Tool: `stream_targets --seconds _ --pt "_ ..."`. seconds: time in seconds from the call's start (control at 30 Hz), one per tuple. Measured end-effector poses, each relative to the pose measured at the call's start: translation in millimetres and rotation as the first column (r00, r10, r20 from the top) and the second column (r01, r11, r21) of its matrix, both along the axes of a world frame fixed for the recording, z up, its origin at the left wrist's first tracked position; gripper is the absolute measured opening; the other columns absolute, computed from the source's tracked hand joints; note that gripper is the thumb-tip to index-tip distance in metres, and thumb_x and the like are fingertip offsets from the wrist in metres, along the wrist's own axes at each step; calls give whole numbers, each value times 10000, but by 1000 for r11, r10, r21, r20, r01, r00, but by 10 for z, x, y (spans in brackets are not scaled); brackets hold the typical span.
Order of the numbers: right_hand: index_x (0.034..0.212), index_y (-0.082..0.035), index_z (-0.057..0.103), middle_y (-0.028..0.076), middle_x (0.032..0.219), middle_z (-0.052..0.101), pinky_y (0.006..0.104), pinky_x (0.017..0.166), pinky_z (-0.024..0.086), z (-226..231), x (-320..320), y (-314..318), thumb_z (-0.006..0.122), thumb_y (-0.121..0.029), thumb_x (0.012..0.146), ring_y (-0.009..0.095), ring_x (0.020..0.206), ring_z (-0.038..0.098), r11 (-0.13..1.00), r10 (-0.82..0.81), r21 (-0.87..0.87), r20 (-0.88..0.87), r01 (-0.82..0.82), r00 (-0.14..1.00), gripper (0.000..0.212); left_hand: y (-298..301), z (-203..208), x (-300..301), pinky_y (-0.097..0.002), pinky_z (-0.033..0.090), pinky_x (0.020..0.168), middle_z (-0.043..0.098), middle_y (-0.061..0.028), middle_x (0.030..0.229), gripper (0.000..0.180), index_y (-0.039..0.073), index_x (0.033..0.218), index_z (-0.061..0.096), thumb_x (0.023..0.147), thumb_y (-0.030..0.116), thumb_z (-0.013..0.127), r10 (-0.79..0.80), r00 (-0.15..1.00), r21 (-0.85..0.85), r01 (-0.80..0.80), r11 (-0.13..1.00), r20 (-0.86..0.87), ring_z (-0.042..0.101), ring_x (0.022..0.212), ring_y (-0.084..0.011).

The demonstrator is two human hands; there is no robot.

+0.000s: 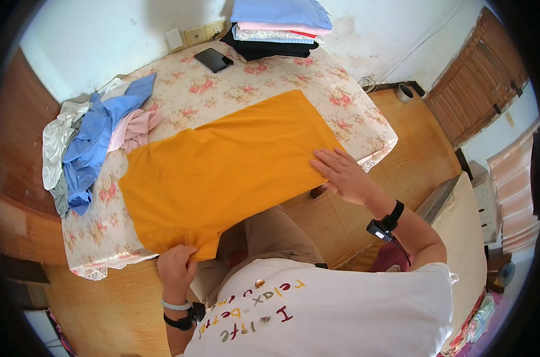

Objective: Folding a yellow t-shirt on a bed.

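An orange-yellow shirt is lying spread out on a counter covered in floral cloth, its near side reaching over the counter's edge toward the person's lap. The left hand is pinching the near sleeve, thumb and fingers closing on the fabric. The right hand is resting on the corner at the shirt's right end, its fingers stretching out over the cloth rather than curling round it. Black bands are circling both wrists, and a pale bracelet is sitting beside the left one.

Just beyond the shirt on the left, a crumpled pile is lying: a blue garment is draping over a white one, and a pink piece is touching the shirt's edge. Farther back, a black phone is lying near a stack of folded clothes, where blue is topping pink and black is showing at the bottom. Beyond the counter, a white container is standing on the wooden floor near a brown door.
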State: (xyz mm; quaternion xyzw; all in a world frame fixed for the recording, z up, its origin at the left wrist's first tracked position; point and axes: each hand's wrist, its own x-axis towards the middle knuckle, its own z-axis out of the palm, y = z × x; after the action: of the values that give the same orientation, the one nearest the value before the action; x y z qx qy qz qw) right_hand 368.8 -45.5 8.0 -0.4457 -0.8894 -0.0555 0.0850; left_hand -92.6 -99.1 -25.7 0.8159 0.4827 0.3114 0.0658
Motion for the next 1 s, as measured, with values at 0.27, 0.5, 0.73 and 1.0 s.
stream_targets --seconds 0.27,0.5,0.73,1.0 --pt "1223 -89 617 89 1323 589 408 1006 457 95 238 -2 512 -42 866 278 1205 564 982 -147 112 -55 153 988 376 -15 160 -47 -403 479 638 630 -97 777 207 86 893 668 687 69 681 20 998 -64 -23 998 -59 621 729 -302" --pt "1124 -71 649 98 1160 650 412 984 434 221 111 -68 641 -111 823 305 1054 612 992 -120 19 -108 123 987 303 -54 94 -3 -400 493 628 640 -93 793 191 97 902 672 712 101 689 14 999 -72 -16 997 -33 633 731 -297" --pt "1118 -32 632 146 1138 646 474 1032 378 478 -265 69 676 -178 856 322 1074 593 979 -179 66 -181 193 967 303 27 43 76 -381 499 618 635 -67 786 162 108 922 657 768 149 688 -79 993 -67 73 995 -93 638 730 -276" --pt "1318 -32 524 190 1374 508 499 1105 304 263 -879 501 631 -209 904 362 1256 477 978 -196 12 -318 210 928 463 108 226 70 -373 501 631 640 -60 814 213 114 982 664 808 230 705 -138 980 -201 108 974 -141 636 739 -276"
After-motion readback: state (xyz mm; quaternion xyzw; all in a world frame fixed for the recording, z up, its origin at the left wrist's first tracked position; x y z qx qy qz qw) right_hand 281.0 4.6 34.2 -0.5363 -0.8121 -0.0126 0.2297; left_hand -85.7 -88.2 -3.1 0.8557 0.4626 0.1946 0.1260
